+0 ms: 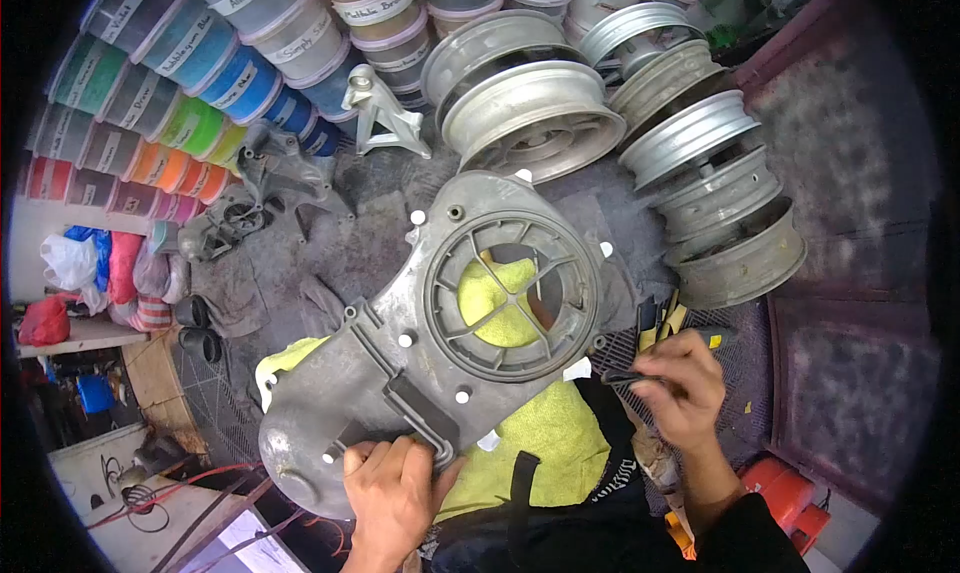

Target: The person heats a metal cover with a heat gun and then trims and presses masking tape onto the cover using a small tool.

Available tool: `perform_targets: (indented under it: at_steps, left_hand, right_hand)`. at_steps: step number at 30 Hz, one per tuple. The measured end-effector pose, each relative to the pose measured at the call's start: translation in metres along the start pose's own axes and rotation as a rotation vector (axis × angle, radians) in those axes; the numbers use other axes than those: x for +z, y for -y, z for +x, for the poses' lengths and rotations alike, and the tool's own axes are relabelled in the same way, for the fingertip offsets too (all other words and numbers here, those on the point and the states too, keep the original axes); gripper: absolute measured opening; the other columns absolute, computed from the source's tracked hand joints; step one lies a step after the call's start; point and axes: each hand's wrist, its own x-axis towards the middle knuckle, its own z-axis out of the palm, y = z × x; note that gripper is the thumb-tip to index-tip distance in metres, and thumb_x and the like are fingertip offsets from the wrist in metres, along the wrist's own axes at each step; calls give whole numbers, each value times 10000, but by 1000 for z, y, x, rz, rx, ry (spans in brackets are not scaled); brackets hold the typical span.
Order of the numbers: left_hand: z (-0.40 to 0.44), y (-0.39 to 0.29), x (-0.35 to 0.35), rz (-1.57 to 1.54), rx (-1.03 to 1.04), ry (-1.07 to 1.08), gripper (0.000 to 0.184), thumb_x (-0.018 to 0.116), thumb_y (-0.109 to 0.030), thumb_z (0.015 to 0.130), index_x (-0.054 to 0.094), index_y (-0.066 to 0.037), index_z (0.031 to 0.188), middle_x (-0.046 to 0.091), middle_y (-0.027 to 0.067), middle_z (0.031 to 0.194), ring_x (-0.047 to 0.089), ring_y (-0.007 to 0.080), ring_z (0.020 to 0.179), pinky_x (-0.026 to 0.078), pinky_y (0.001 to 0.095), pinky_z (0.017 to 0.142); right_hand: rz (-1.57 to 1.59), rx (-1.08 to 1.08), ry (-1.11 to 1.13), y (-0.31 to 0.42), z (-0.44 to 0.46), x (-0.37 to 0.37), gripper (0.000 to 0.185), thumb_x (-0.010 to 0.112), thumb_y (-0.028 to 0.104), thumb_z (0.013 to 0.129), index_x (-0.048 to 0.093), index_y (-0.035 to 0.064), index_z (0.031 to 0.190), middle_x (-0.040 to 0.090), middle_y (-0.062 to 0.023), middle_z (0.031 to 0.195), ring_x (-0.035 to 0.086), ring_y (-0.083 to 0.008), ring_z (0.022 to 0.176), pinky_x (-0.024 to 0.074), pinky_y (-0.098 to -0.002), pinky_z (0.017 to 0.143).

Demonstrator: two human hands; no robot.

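A large grey metal engine-type cover [410,303] lies before me, with a round spoked opening at its upper right. White plugs [406,340] stick out of several of its holes, and a white tape piece [577,369] clings to the lower right edge. My left hand [390,498] grips the cover's near edge, its fingers curled over the top and the thumb beside the rim. To the right of the cover, my right hand [685,393] pinches a thin black tool [622,378] whose exact kind I cannot make out. Yellow-green cloth [545,438] lies under the cover.
Labelled colour tubs [190,48] are stacked at the back left. Metal wheel rims [535,113] stand in piles behind and to the right. A silver bracket [385,118] and grey metal castings [285,168] sit beyond the cover. Yellow-handled tools [672,321] lie near my right hand.
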Motion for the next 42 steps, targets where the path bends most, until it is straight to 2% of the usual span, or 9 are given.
perform_targets:
  at_steps: [3, 9, 13, 14, 18, 28, 32, 35, 42]
  left_hand:
    - [0, 0, 1, -14, 10, -15, 421, 879, -247, 702, 538, -51, 852, 527, 81, 705, 539, 301, 642, 349, 417, 704]
    - [0, 3, 0, -23, 24, -13, 418, 876, -252, 706, 542, -53, 863, 528, 69, 707, 535, 291, 636, 349, 413, 702]
    - [-2, 3, 2, -25, 9, -32, 408, 872, -244, 709, 544, -55, 861, 530, 69, 708, 536, 290, 636, 350, 414, 705]
    - [-2, 3, 1, -27, 9, -30, 407, 871, -243, 709, 545, -55, 864, 530, 68, 709, 536, 290, 636, 350, 413, 705]
    - [-2, 2, 3, -28, 5, -33, 404, 871, -241, 705, 541, -60, 852, 529, 68, 710, 536, 292, 637, 352, 412, 707]
    - [0, 1, 0, -54, -2, -44, 377, 863, -244, 711, 552, -62, 822, 522, 69, 709, 536, 292, 643, 352, 410, 712]
    - [0, 2, 2, -61, -1, -53, 372, 858, -251, 720, 552, -63, 818, 526, 69, 710, 538, 293, 644, 352, 411, 712]
    - [-1, 3, 1, -60, 10, -58, 372, 857, -253, 719, 555, -62, 820, 531, 68, 713, 541, 292, 645, 351, 411, 712]
    - [1, 2, 1, -60, 3, -62, 367, 852, -249, 727, 548, -65, 817, 531, 69, 706, 539, 293, 639, 353, 407, 704]
  right_hand:
    - [-75, -27, 127, 12, 7, 9, 257, 817, 6, 771, 782, 26, 1024, 652, -117, 925, 659, -187, 748, 506, -267, 636]
    - [-111, -33, 121, -4, 13, 12, 206, 800, -3, 791, 783, 25, 994, 642, -110, 905, 655, -196, 759, 514, -296, 645]
    - [71, 139, -20, -15, 1, 2, 181, 795, 14, 795, 780, 19, 976, 645, -122, 891, 648, -202, 753, 506, -294, 646]
    - [19, 12, 23, -13, 5, -1, 216, 805, -6, 772, 784, 28, 985, 645, -115, 895, 639, -187, 742, 480, -264, 616]
    - [-63, -86, 148, 18, 22, 4, 272, 819, -16, 738, 786, 30, 1004, 634, -108, 894, 635, -188, 737, 479, -273, 597]
    - [-184, -85, 342, 26, 45, 9, 261, 788, -34, 744, 779, 25, 998, 631, -125, 892, 661, -223, 774, 527, -318, 660]
    - [-210, -140, 295, 27, 47, -3, 254, 793, -25, 727, 779, 30, 975, 634, -110, 894, 667, -227, 777, 540, -315, 661]
    - [-201, -153, 435, 22, 47, 6, 260, 785, -31, 725, 780, 33, 977, 630, -101, 889, 666, -231, 777, 546, -322, 665]
    - [-224, -221, 355, 21, 50, 0, 278, 790, 7, 718, 804, 83, 985, 626, -71, 873, 649, -204, 764, 524, -307, 647]
